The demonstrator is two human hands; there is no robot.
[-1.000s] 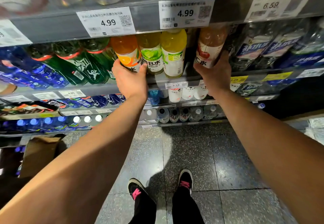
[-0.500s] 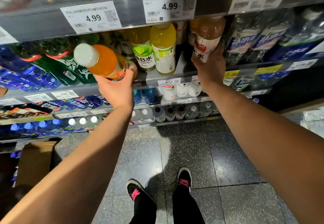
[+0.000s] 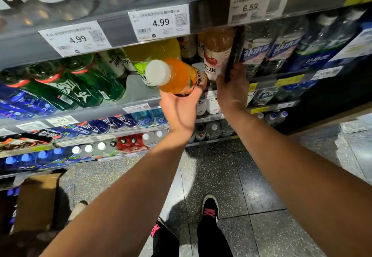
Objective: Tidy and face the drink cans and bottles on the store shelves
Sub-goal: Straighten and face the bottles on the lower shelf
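Note:
My left hand [image 3: 179, 108] grips an orange drink bottle [image 3: 177, 76] with a white cap, held tilted in front of the shelf, cap toward me. My right hand [image 3: 233, 87] reaches up to the same shelf, its fingers at the base of a peach cherry-label bottle [image 3: 216, 53] and against a black divider [image 3: 231, 63]. Whether it holds the bottle is hidden by the back of the hand. Yellow-green bottles [image 3: 153, 55] stand behind the orange one. A bare patch of shelf [image 3: 136, 87] lies left of them.
Green bottles [image 3: 80, 81] lie tilted to the left, blue ones [image 3: 24, 104] further left. Clear blue-label bottles [image 3: 269, 47] stand to the right. Price tags [image 3: 159, 23] line the shelf edge above. Lower shelves hold more drinks. A cardboard box [image 3: 36, 200] sits on the floor at left.
My left hand pulled the orange bottle off the shelf, tipped it cap-first toward me and carried it right, close to my right hand. My right hand stayed at the cherry bottle.

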